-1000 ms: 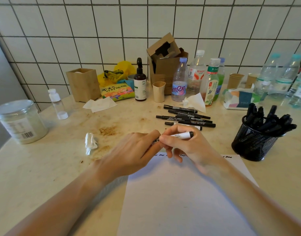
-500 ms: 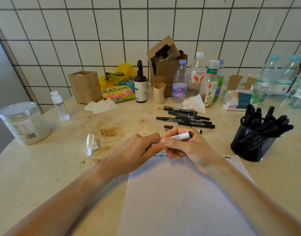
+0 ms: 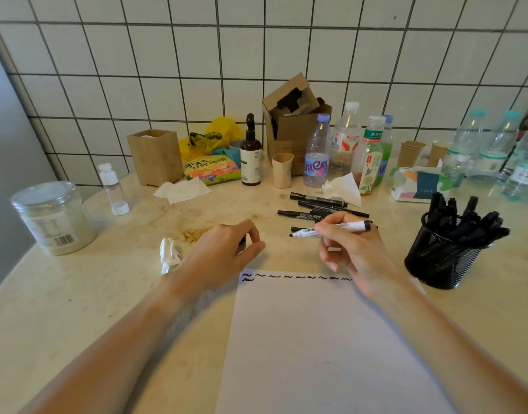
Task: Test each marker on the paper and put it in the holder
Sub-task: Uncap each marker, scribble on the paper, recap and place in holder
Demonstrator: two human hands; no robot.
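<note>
My right hand (image 3: 351,249) grips a white marker (image 3: 343,228) with a black end, held level above the table, its bare black tip pointing left. My left hand (image 3: 224,249) is curled round the black cap, which shows only as a dark sliver between the fingers. A white paper sheet (image 3: 316,339) lies in front of me with a row of black squiggles (image 3: 295,277) along its top edge. Several black markers (image 3: 319,206) lie on the table behind my right hand. A black mesh holder (image 3: 439,258) at the right is full of black markers.
A crumpled tissue (image 3: 169,253) lies left of my left hand. A plastic jar (image 3: 52,216) stands at the far left. Bottles (image 3: 316,153), a cardboard box (image 3: 295,124), paper cups, a wooden box (image 3: 155,155) and a tissue pack (image 3: 418,185) line the tiled wall.
My hands have pulled apart. The cap has come off in my left hand and the marker's tip is now bare. The squiggles on the paper have come into sight.
</note>
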